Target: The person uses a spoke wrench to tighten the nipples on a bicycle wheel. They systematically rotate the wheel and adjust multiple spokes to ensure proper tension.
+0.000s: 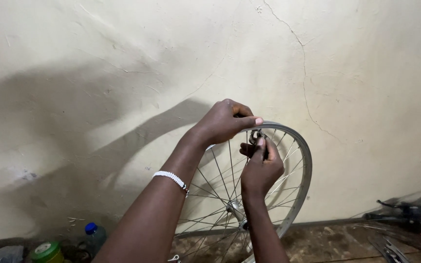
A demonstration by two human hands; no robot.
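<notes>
- At the lower left of the frame, a green-lidded container [46, 251] and a clear bottle with a blue cap [93, 235] stand on the floor against the wall [98, 63]. Both are cut off by the bottom edge, and a pale bag beside them is too dim to identify.
- The left hand [225, 122], with a white bead bracelet [171, 178] on its wrist, reaches up from the lower centre. Its fingers [249, 120] are clenched over the top of the rim, apparently to steady the wheel while the other hand works.
- The bicycle wheel [300, 190] stands upright at centre frame, close to the wall. It has no tyre, and its bare metal rim and thin spokes are exposed. Its lower part is hidden behind the forearms and cut off by the frame's bottom edge.
- The hub [235, 210] shows between the two forearms, partly covered.
- The right hand [261, 170] sits just below the left, inside the rim. Its fingers [260, 144] are pinched around a small metal tool [256, 136] held where a spoke meets the rim. The tool is mostly hidden by the fingers, so its exact kind is hard to tell.
- At the lower right, dark bicycle parts [410, 214] lie on the floor, blurred and partly out of frame.
</notes>
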